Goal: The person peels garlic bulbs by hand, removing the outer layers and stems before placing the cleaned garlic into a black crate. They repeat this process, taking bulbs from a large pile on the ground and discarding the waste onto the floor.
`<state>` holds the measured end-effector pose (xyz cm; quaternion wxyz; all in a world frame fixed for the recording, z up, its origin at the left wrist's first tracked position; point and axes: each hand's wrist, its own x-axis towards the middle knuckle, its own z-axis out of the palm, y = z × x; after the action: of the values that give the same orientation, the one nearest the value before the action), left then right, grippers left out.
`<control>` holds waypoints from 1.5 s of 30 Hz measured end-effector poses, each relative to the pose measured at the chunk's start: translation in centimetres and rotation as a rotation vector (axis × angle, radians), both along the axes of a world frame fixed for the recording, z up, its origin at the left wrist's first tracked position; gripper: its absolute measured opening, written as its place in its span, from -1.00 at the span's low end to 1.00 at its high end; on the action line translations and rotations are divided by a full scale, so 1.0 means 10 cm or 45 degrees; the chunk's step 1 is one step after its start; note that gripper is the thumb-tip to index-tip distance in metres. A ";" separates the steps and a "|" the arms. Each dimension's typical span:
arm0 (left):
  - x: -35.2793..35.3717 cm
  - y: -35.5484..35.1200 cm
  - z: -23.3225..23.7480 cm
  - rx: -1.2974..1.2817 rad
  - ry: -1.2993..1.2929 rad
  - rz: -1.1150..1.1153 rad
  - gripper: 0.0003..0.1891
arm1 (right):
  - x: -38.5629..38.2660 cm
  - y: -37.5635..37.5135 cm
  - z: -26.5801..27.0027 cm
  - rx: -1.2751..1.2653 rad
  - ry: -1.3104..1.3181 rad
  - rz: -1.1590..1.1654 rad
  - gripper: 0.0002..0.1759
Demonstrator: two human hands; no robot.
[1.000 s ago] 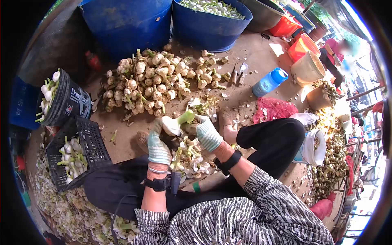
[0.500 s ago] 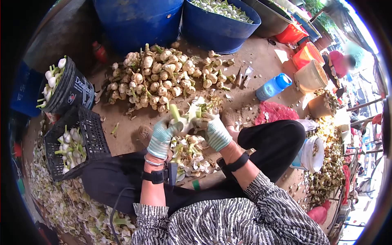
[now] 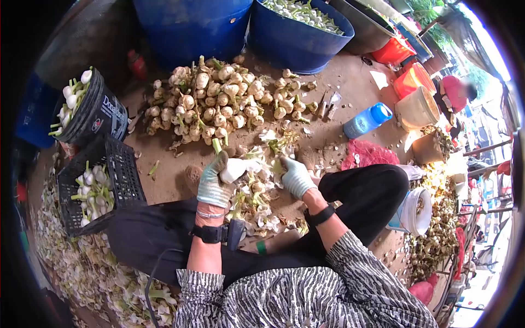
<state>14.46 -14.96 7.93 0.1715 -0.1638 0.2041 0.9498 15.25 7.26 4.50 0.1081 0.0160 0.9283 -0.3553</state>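
In the head view my left hand (image 3: 215,181), in a pale striped work glove, is closed around a white garlic bulb (image 3: 235,170) whose cut green stem sticks up past the fingers. My right hand (image 3: 297,177), also gloved, is apart from the bulb, its fingers pinched together; what they hold, if anything, cannot be made out. Below both hands lies a heap of peeled garlic skins (image 3: 257,205). Unpeeled garlic bulbs (image 3: 205,104) are piled on the floor just beyond.
A black crate (image 3: 123,175) and a black bucket (image 3: 106,117) with peeled garlic stand at left. Blue tubs (image 3: 298,46) are behind. Toward the right are knife-like tools (image 3: 322,109), a blue bottle (image 3: 367,120), red netting (image 3: 369,152), a white bucket (image 3: 418,210) and another person (image 3: 454,93).
My hands have moved apart. The right hand has left the garlic and shifted slightly right; the left still grips the bulb, which now shows smooth and white.
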 end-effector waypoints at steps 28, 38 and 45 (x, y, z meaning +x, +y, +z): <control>-0.01 0.22 -0.14 -0.817 0.013 0.046 -0.84 | 0.10 -0.54 0.57 -0.980 -0.089 -0.390 -0.77; -0.04 0.13 -0.01 -0.639 0.102 0.122 -0.70 | 0.27 -0.33 -0.27 0.089 -0.153 0.099 -0.72; -0.08 0.21 -0.15 -0.482 -0.165 0.157 -0.67 | -0.13 -0.48 0.41 -1.037 -0.251 -0.069 -0.74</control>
<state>13.69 -12.88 6.41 0.0921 -0.2660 0.3570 0.8907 13.97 2.48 8.64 0.1844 0.0304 0.6965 -0.6928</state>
